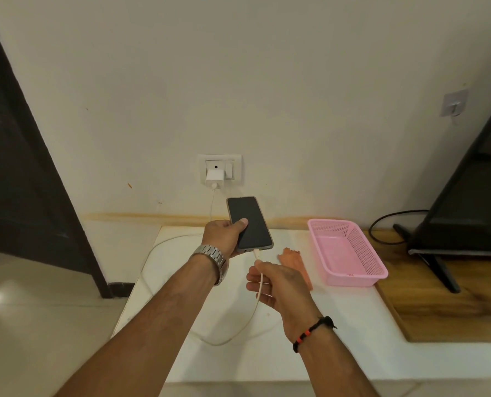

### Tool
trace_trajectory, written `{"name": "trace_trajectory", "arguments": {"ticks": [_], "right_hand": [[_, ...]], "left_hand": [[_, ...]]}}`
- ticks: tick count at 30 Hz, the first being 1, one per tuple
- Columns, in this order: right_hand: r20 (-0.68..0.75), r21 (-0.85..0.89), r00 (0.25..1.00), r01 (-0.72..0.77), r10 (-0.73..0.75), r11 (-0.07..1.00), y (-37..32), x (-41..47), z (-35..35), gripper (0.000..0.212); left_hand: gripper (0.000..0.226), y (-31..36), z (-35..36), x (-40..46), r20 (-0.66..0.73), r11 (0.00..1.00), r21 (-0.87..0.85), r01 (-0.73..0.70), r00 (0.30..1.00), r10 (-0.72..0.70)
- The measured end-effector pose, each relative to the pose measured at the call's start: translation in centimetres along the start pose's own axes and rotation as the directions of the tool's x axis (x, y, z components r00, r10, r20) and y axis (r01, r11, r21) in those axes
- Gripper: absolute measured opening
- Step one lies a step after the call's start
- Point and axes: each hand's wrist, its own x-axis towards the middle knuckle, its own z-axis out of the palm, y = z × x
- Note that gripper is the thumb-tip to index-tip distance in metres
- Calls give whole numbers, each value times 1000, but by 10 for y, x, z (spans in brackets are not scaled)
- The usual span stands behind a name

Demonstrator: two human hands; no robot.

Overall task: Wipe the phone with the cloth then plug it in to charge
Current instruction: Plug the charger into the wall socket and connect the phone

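My left hand [224, 234] holds a dark-screened phone [248, 223] above the white counter, thumb on the glass. My right hand [273, 285] pinches the white charging cable [260, 282] just behind its connector, whose tip meets the phone's bottom edge. The cable loops across the counter and rises to a white charger [215, 179] plugged into the wall socket [220, 169]. An orange cloth [293, 257] lies on the counter, partly hidden behind my right hand.
A pink plastic basket [350, 277] stands to the right of the cloth. Further right, a black TV [468, 196] on a stand rests on a wooden board [439, 308]. A dark door frame [23, 167] rises at the left beside the white counter [181, 253].
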Motion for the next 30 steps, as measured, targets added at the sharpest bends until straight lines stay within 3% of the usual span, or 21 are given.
{"name": "trace_trajectory", "arguments": {"ticks": [9, 14, 19, 26, 30], "right_hand": [[-33, -9, 998, 46, -46, 999, 2, 0, 3, 18], [-26, 10, 999, 39, -39, 999, 2, -2, -1, 38], [-16, -16, 1000, 23, -24, 1000, 4, 0, 2, 18], [67, -111, 998, -9, 16, 994, 6, 5, -2, 23], [-7, -95, 1000, -21, 20, 995, 1, 18, -14, 29]], "left_hand": [[18, -8, -4, -2, -15, 1000, 4, 10, 1000, -10], [16, -13, -4, -3, -6, 999, -28, 41, 999, -41], [18, -14, -4, 0, -3, 999, 0, 36, 999, -36], [21, -11, -14, 5, 22, 996, 87, -11, 1000, 9], [21, -15, -20, 5, 65, 997, 75, 26, 997, -31]]}}
